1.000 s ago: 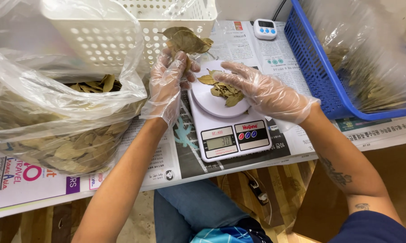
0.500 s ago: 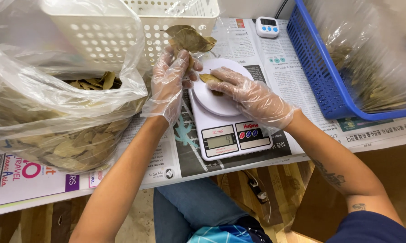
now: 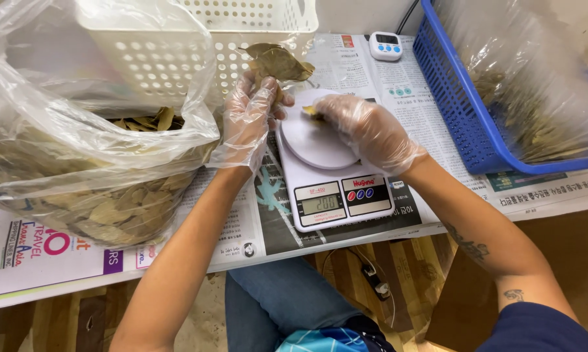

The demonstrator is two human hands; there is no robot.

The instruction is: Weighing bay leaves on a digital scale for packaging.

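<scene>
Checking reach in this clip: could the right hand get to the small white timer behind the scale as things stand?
Probably yes. The right hand rests on the scale plate, and only flat newspaper lies between it and the timer; the blue basket sits off to the side.

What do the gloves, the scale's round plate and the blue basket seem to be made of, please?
Gloves: thin clear plastic film, crinkled and see-through. Plate: likely smooth matte white plastic. Blue basket: moulded plastic, slotted glossy wall.
</scene>
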